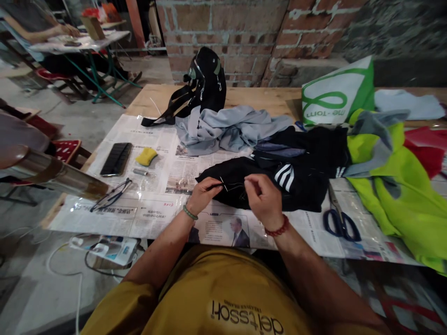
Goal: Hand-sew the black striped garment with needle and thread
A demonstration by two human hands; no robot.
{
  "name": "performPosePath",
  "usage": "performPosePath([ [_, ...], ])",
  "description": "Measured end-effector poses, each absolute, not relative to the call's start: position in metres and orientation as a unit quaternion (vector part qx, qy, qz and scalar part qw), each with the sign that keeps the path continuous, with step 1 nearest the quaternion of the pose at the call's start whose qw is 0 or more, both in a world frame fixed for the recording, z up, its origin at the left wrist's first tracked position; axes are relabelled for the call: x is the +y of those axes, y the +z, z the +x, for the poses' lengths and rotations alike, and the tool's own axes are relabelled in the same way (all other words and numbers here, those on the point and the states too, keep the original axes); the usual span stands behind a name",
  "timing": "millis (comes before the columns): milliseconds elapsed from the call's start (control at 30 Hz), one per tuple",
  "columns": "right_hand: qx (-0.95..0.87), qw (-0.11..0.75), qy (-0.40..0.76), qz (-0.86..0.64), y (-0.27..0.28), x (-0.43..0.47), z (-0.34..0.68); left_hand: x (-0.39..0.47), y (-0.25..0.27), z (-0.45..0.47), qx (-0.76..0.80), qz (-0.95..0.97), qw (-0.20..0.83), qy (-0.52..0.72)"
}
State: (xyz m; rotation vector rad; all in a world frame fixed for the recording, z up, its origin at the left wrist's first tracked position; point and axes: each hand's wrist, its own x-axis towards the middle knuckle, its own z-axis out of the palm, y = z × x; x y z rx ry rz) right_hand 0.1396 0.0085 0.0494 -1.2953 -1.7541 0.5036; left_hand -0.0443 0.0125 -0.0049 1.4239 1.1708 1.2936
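A black garment point(296, 195) with white stripes lies spread on the table in front of me. My left hand point(202, 197), a green bead bracelet at its wrist, pinches the garment's left edge. A thin needle point(223, 184) shows at its fingertips, seemingly in the cloth. Light thread point(237, 186) runs from near the needle toward my right hand point(264, 200). That hand, with a red bracelet, is closed with thumb and forefinger together over the garment; the thread's end is hidden in it. To its right lie dark-handled scissors point(340, 218).
Newspaper point(146, 204) covers the table. On it are a phone point(116, 159), a yellow sponge point(146, 156), glasses point(111, 195) and grey cloth point(230, 130). A black bag point(211, 79), a green-white bag point(337, 93) and a neon garment point(391, 200) surround the work. Another person sits far left.
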Motion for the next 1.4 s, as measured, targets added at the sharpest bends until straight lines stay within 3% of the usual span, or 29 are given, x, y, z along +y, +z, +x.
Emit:
performPosePath([
  [100,-0.742,0.410,0.162,-0.505,0.058,0.036,0.147,0.012,-0.005,-0.044,0.456,0.596,0.424,0.507],
  [267,-0.767,0.280,0.355,-0.455,0.046,0.058,0.132,0.012,-0.009,-0.046,0.461,0.611,0.428,0.480],
  [567,-0.655,0.372,0.461,-0.469,0.028,0.043,0.120,0.015,-0.013,-0.042,0.483,0.589,0.443,0.472],
  [1033,-0.619,0.362,0.513,-0.471,0.030,0.043,0.117,0.013,-0.010,-0.042,0.458,0.600,0.449,0.479],
  [1400,-0.550,0.397,0.560,-0.476,0.030,0.050,0.115,0.013,-0.005,-0.043,0.452,0.485,0.586,0.466],
])
